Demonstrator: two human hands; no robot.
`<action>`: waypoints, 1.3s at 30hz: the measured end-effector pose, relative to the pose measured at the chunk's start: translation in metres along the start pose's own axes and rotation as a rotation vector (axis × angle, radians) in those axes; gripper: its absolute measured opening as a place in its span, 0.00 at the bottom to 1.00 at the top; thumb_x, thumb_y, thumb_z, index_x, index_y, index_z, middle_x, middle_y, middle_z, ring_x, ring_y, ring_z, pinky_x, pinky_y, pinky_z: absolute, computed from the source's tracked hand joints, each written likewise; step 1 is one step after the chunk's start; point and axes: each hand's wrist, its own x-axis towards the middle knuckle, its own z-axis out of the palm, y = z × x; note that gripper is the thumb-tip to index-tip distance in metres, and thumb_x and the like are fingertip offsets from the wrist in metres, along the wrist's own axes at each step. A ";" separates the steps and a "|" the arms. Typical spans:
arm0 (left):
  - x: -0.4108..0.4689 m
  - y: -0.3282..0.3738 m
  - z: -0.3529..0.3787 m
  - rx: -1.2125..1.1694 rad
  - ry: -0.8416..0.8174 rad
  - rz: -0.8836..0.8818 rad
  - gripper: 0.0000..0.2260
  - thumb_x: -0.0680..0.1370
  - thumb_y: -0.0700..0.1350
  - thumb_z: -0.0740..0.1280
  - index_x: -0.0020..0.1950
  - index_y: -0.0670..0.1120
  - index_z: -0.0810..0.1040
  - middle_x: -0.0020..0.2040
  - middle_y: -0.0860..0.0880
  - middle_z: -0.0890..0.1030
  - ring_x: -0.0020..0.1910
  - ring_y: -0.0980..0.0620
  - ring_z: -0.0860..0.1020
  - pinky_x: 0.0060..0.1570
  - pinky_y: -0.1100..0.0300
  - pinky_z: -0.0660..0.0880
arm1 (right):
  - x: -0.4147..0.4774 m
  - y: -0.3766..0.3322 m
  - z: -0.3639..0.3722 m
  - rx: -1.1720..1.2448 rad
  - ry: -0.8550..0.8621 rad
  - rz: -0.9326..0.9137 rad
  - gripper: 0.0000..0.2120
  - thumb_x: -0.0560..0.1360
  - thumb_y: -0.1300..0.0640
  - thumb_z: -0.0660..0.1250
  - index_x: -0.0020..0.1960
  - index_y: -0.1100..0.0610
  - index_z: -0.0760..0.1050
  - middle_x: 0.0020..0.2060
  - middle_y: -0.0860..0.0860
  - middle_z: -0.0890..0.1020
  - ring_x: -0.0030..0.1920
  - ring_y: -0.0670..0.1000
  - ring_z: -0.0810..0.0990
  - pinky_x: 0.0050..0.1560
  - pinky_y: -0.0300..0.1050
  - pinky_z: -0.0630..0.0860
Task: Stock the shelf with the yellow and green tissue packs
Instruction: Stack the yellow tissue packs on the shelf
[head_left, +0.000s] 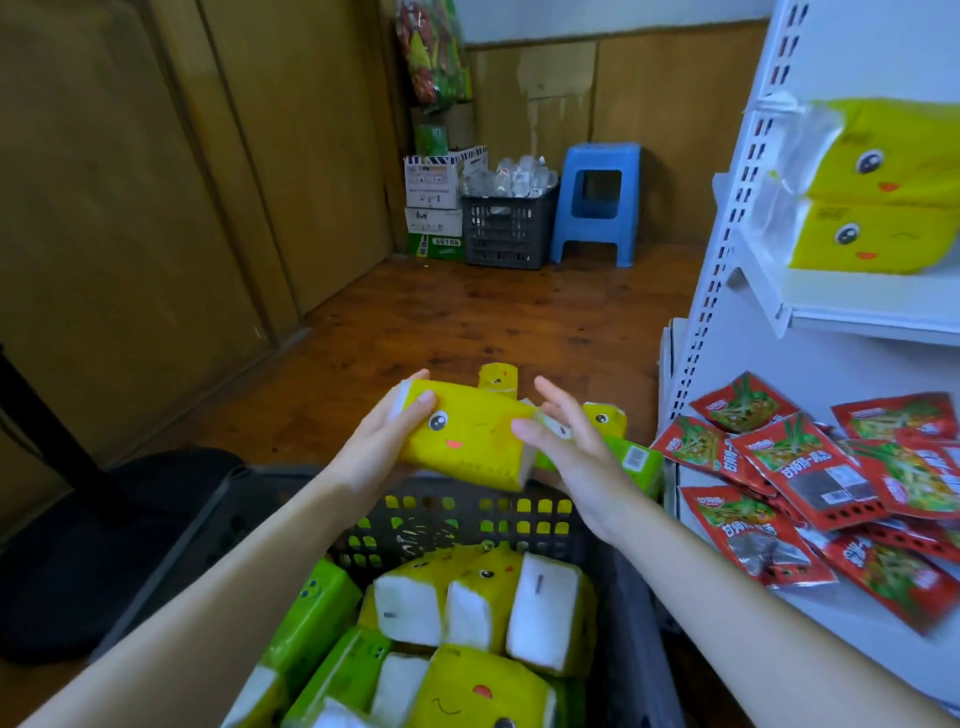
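My left hand (387, 441) grips the left end of a yellow tissue pack (467, 436) with a cartoon face, held above the far rim of a dark basket (618, 613). My right hand (571, 447) touches the pack's right end with straight fingers. Several yellow and green tissue packs (483, 608) fill the basket. More packs lie on the floor behind my right hand, among them a green pack (636, 460). Two yellow packs (878, 192) are stacked on the white shelf (831, 301) at upper right.
Red snack packets (810, 483) cover the lower shelf at right. A perforated shelf upright (727, 218) stands at the shelf's left edge. At the back wall are cardboard boxes (434, 202), a dark crate of bottles (509, 228) and a blue stool (597, 202). Wooden floor lies between.
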 end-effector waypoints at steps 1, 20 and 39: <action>0.003 0.002 0.004 0.023 0.026 0.056 0.07 0.79 0.52 0.60 0.57 0.60 0.72 0.58 0.53 0.76 0.56 0.53 0.76 0.52 0.57 0.75 | 0.002 -0.004 -0.004 0.010 0.042 -0.013 0.28 0.72 0.46 0.69 0.69 0.38 0.62 0.71 0.46 0.62 0.64 0.46 0.65 0.59 0.48 0.67; 0.033 0.093 0.214 0.045 -0.138 0.765 0.09 0.82 0.47 0.55 0.45 0.52 0.73 0.43 0.50 0.78 0.43 0.59 0.75 0.44 0.67 0.71 | -0.027 -0.112 -0.161 -0.250 0.599 -0.696 0.28 0.75 0.60 0.67 0.68 0.45 0.60 0.68 0.49 0.69 0.64 0.44 0.72 0.61 0.40 0.73; 0.037 0.042 0.262 0.247 -0.483 0.615 0.20 0.75 0.48 0.68 0.63 0.60 0.66 0.60 0.62 0.75 0.58 0.70 0.73 0.53 0.76 0.68 | -0.035 -0.097 -0.215 -0.846 1.028 -0.400 0.33 0.69 0.44 0.71 0.69 0.50 0.63 0.62 0.54 0.73 0.59 0.59 0.74 0.53 0.52 0.72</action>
